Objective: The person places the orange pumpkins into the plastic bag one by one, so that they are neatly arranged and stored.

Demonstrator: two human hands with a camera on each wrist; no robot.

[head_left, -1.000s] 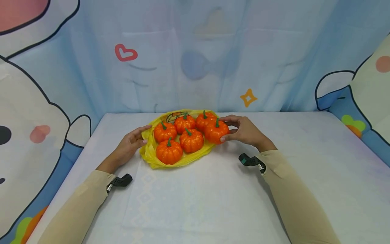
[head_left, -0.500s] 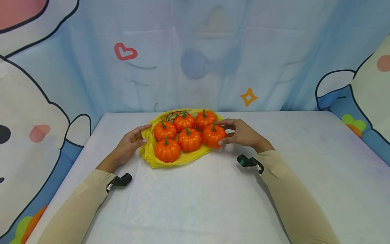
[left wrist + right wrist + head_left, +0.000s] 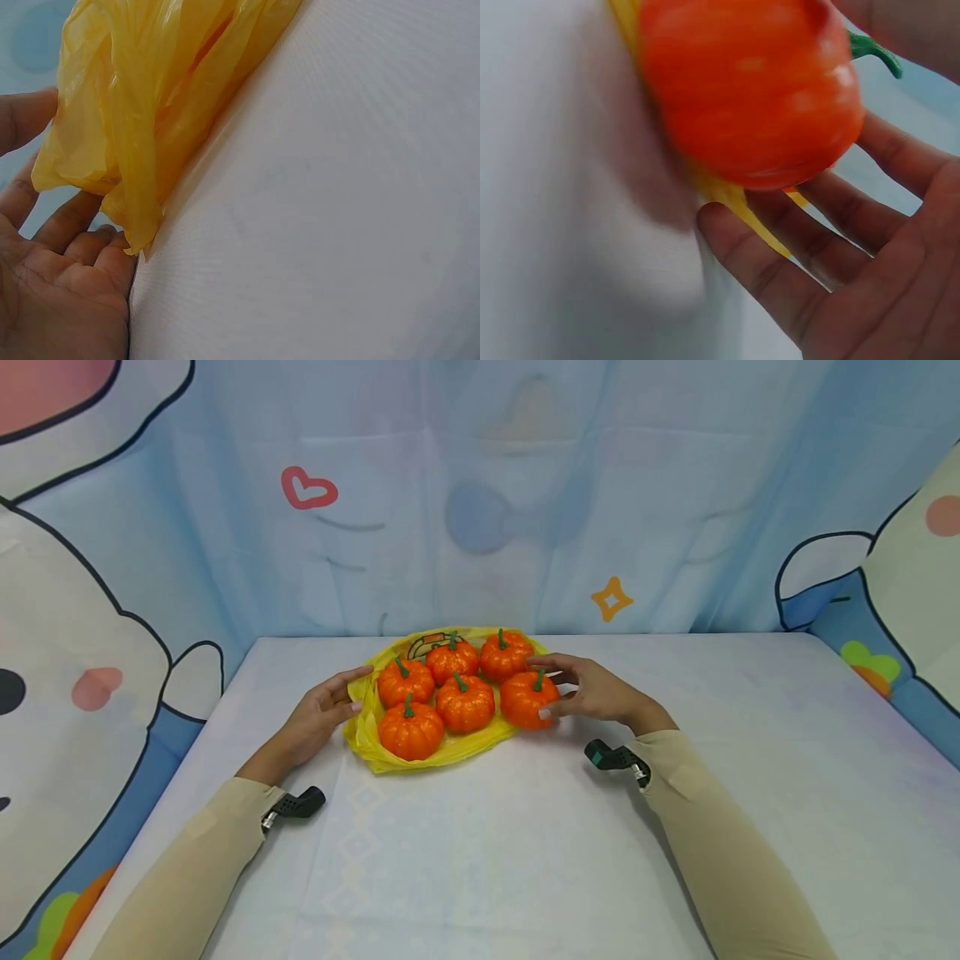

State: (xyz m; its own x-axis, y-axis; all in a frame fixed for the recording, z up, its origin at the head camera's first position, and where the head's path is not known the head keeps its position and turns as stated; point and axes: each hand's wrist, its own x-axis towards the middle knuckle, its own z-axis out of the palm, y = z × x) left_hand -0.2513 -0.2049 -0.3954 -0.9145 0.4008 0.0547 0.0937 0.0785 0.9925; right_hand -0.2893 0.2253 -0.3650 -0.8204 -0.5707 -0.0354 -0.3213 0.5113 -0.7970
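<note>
Several orange toy pumpkins with green stems sit together on a crumpled yellow plastic bag [image 3: 480,743] at the table's far middle. At the bag's left edge, my left hand [image 3: 318,718] rests with relaxed, spread fingers; the left wrist view has its thumb [image 3: 26,120] touching the yellow film. My right hand [image 3: 600,693] holds the rightmost pumpkin [image 3: 525,700], thumb on the near side and fingers round the far side. In the right wrist view that pumpkin [image 3: 750,90] is tilted, its stem [image 3: 877,52] pointing toward the upper right, with fingertips against its skin.
A white cloth covers the table [image 3: 480,860]. Behind it hangs a blue printed curtain [image 3: 480,510], close to the bag's far side. Each wrist carries a small black camera [image 3: 300,803]. The pumpkins stand close to one another.
The right hand has brought its pumpkin a little left and nearer onto the bag; its stem now leans right. Neighbouring pumpkins shifted slightly left. The left hand has stayed put.
</note>
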